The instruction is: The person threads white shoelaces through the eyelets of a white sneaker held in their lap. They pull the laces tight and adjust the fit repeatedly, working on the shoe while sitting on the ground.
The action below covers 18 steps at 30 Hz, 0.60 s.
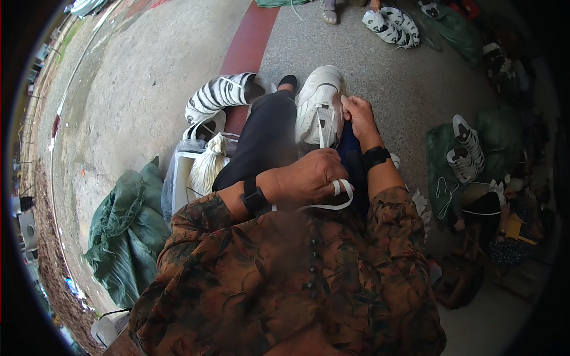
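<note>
A white sneaker (pixel 320 95) rests on my lap, toe pointing away from me. A flat white shoelace (pixel 322 132) runs from its eyelets to my left hand (pixel 314 176). That hand is closed around the lace near my body, and a loop with a loose tail (pixel 332 206) hangs out below the fingers. My right hand (pixel 360 117) is at the sneaker's right side, its thumb and forefinger pressed together by the edge of the upper. Whatever lies in that pinch is too small to make out.
To the left are stacked black-and-white sneakers (pixel 219 98), a bundle of white laces (pixel 209 166) in a plastic-lined box, and a green sack (pixel 127 219). More sneakers (pixel 392 26) lie ahead beside a co-worker's hand. At right, a shoe stack (pixel 466 151) sits on green sheeting near another person.
</note>
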Motion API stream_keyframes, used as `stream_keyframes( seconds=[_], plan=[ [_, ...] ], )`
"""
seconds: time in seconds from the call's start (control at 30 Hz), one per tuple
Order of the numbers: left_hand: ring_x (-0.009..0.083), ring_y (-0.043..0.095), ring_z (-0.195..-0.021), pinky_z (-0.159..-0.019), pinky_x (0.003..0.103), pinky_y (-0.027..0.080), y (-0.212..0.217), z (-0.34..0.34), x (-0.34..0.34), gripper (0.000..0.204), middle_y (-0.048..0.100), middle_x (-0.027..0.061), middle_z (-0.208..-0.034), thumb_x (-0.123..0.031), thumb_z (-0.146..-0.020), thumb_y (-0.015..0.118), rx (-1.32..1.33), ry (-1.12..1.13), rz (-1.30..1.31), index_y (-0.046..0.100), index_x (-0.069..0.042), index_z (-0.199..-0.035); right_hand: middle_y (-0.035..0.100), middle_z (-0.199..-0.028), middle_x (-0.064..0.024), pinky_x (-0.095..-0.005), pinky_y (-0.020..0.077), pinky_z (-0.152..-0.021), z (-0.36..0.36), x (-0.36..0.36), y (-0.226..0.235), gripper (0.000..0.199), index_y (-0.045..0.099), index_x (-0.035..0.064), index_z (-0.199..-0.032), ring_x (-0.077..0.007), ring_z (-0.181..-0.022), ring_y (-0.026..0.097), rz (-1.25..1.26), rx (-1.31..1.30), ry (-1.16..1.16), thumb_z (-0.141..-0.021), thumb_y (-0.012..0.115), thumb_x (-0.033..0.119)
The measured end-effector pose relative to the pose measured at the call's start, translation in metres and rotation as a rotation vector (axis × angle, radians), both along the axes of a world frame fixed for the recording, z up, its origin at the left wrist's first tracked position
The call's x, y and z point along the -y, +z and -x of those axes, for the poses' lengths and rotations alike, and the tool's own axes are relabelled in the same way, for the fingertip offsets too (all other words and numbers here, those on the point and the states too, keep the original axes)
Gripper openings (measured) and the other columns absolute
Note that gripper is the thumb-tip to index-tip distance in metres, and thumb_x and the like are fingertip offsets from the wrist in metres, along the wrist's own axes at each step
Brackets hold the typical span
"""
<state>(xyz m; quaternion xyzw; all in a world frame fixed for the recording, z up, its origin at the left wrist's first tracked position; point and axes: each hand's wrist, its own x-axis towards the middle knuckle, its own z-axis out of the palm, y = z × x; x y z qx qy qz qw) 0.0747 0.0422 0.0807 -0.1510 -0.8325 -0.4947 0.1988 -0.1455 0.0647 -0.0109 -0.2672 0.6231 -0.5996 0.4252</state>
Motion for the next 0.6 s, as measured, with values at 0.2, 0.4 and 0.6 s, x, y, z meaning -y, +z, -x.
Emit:
stream_keyframes(
  seconds=[0.2, 0.4, 0.6],
  plan=[
    [0.0341, 0.052, -0.072, -0.076, 0.04, 0.042, 0.008, -0.002, 0.0, 0.025, 0.053, 0.0126, -0.065, -0.018, -0.085, 0.06, 0.046, -0.05, -0.022, 0.054, -0.001, -0.068, 0.05, -0.065, 0.0016, -0.02, 0.034, -0.055, -0.011, -0.016, -0.003, 0.015, 0.056, 0.0055, -0.074, -0.0065, -0.057, 0.041, 0.066, 0.014, -0.051, -0.086, 0.061, 0.012],
    [0.0358, 0.053, -0.075, -0.08, 0.041, 0.043, 0.012, -0.006, 0.002, 0.024, 0.054, 0.0137, -0.067, -0.019, -0.086, 0.059, 0.096, -0.062, -0.051, 0.056, 0.0, -0.071, 0.05, -0.061, 0.0022, -0.0201, 0.0331, -0.05, -0.018, -0.019, -0.004, 0.013, 0.057, 0.0035, -0.073, -0.0054, -0.053, 0.041, 0.13, -0.05, -0.06, -0.084, 0.061, 0.008],
    [0.0366, 0.054, -0.076, -0.082, 0.042, 0.043, 0.005, -0.006, 0.001, 0.027, 0.054, 0.0141, -0.066, -0.019, -0.087, 0.058, 0.074, -0.08, -0.113, 0.054, 0.0, -0.068, 0.046, -0.06, 0.0048, -0.0205, 0.0319, -0.05, -0.033, -0.03, 0.004, 0.015, 0.057, 0.003, -0.069, -0.0035, -0.055, 0.038, 0.111, -0.237, -0.03, -0.083, 0.061, 0.006]
  ],
)
